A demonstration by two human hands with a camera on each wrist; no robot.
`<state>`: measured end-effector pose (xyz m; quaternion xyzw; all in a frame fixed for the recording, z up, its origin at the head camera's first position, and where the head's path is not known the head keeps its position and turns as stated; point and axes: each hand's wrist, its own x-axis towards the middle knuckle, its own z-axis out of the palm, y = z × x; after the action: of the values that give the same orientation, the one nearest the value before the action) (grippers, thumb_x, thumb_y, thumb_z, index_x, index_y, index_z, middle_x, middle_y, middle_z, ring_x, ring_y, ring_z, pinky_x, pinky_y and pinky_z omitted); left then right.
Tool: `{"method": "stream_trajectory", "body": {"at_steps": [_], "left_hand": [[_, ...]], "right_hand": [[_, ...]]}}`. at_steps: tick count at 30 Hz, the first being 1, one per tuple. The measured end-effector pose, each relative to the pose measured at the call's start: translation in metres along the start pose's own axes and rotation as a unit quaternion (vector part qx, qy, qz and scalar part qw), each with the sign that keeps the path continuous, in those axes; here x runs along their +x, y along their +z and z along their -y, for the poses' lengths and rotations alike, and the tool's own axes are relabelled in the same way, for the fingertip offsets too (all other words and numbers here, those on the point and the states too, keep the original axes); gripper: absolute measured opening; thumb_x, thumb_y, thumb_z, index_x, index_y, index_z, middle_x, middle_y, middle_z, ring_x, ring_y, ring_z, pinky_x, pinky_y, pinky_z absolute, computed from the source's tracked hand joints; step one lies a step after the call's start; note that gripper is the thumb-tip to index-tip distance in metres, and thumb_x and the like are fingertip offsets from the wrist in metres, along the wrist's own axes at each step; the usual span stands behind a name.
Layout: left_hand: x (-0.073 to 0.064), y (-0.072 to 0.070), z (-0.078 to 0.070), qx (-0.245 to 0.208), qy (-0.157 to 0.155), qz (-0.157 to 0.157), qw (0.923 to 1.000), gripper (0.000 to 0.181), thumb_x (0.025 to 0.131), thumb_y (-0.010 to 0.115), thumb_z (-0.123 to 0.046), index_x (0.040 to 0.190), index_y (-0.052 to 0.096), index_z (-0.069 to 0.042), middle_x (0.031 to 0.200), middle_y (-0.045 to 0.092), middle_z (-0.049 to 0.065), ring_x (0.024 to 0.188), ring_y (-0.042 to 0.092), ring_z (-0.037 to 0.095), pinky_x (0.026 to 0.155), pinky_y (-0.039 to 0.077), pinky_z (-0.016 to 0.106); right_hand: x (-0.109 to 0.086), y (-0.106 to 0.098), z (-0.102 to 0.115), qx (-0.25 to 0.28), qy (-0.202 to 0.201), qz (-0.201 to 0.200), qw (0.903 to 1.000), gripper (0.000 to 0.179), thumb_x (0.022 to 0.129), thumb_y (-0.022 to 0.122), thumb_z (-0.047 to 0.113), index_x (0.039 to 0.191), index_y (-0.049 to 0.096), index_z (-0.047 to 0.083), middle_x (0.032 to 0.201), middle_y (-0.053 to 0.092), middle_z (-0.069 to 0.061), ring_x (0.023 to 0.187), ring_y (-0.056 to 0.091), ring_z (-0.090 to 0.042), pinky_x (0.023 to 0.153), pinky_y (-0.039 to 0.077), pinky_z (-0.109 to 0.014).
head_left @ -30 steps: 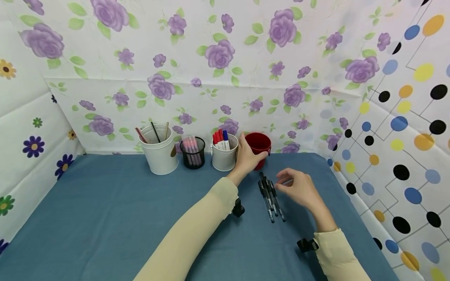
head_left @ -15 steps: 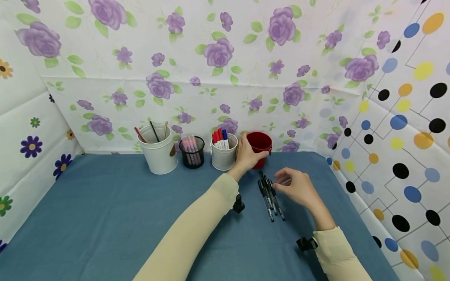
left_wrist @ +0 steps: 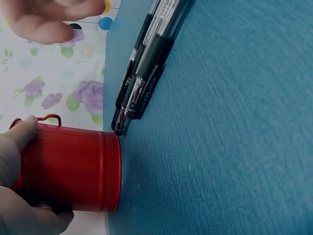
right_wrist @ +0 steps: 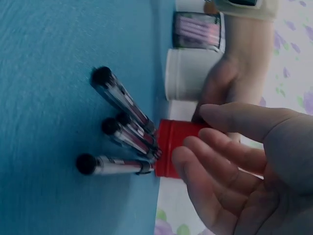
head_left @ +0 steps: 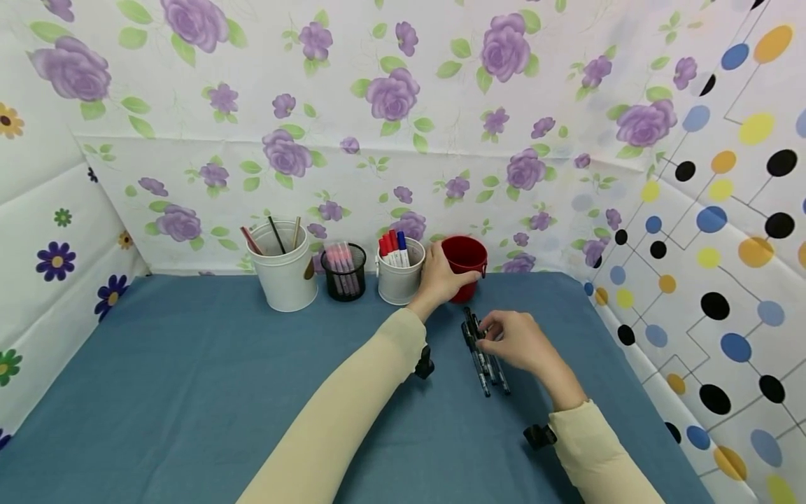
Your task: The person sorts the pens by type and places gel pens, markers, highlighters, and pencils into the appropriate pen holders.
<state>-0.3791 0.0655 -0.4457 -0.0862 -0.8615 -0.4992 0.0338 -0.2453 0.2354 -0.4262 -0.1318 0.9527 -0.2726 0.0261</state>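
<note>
A small red metal bucket stands upright at the back of the table, and my left hand grips it from its left side. In the left wrist view the thumb lies at the rim of the bucket, with other fingers under its far side. Several black pens lie in a loose bundle in front of the bucket, their ends pointing toward me. Just over the pens hovers my right hand, fingers loosely bent and holding nothing. The right wrist view shows a gap between the fingertips and the pens.
To the left along the back stand a white bucket with red and blue markers, a black mesh cup with pink pens, and a larger white bucket with pencils. Patterned cloth walls border the blue tablecloth.
My right hand has moved left and slightly down in the head view, now over the pens. The left hand stays on the red bucket.
</note>
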Motion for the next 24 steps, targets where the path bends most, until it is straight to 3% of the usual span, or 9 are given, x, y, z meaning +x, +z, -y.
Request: {"method": "stream_trajectory", "body": {"at_steps": [7, 12, 16, 20, 24], "left_hand": [[0.003, 0.001, 0.002, 0.003, -0.002, 0.0, 1.0, 0.097, 0.09, 0.087, -0.042, 0.162, 0.03, -0.01, 0.157, 0.042, 0.013, 0.144, 0.046, 0.03, 0.117, 0.046, 0.049], [0.001, 0.001, 0.001, 0.007, -0.002, 0.004, 1.0, 0.096, 0.091, 0.086, -0.041, 0.162, 0.028, -0.01, 0.158, 0.04, 0.013, 0.145, 0.045, 0.03, 0.117, 0.046, 0.049], [-0.002, -0.001, -0.002, 0.006, 0.003, 0.002, 1.0, 0.095, 0.091, 0.086, -0.041, 0.161, 0.03, -0.009, 0.158, 0.041, 0.014, 0.145, 0.045, 0.031, 0.116, 0.047, 0.049], [-0.002, 0.0, -0.001, 0.009, 0.002, 0.001, 1.0, 0.096, 0.091, 0.086, -0.041, 0.161, 0.029, -0.009, 0.158, 0.04, 0.014, 0.145, 0.044, 0.031, 0.117, 0.046, 0.05], [0.0, 0.0, 0.0, 0.01, 0.001, 0.001, 0.9999, 0.096, 0.091, 0.086, -0.04, 0.161, 0.028, -0.008, 0.158, 0.04, 0.014, 0.145, 0.044, 0.031, 0.117, 0.045, 0.05]], "right_hand": [[0.008, 0.015, 0.011, -0.065, 0.019, 0.018, 0.9975, 0.017, 0.092, 0.083, 0.016, 0.104, 0.077, 0.004, 0.076, 0.069, -0.002, 0.062, 0.062, -0.013, 0.062, 0.057, -0.037], [0.014, 0.023, 0.017, -0.103, 0.03, 0.012, 0.9942, 0.016, 0.091, 0.085, 0.015, 0.099, 0.078, 0.003, 0.08, 0.07, -0.007, 0.062, 0.062, -0.017, 0.066, 0.059, -0.041], [0.016, 0.026, 0.023, -0.12, 0.045, 0.012, 0.9917, 0.013, 0.09, 0.084, 0.012, 0.086, 0.074, 0.005, 0.077, 0.066, -0.008, 0.061, 0.061, -0.02, 0.063, 0.057, -0.041], [0.022, 0.029, 0.025, -0.134, 0.056, 0.016, 0.9893, 0.03, 0.091, 0.083, 0.011, 0.068, 0.064, 0.009, 0.061, 0.056, -0.007, 0.053, 0.056, -0.021, 0.055, 0.051, -0.037], [0.03, 0.036, 0.025, -0.155, 0.063, 0.022, 0.9856, 0.037, 0.091, 0.083, 0.012, 0.064, 0.058, 0.01, 0.058, 0.053, -0.007, 0.051, 0.055, -0.021, 0.054, 0.05, -0.036]]}}
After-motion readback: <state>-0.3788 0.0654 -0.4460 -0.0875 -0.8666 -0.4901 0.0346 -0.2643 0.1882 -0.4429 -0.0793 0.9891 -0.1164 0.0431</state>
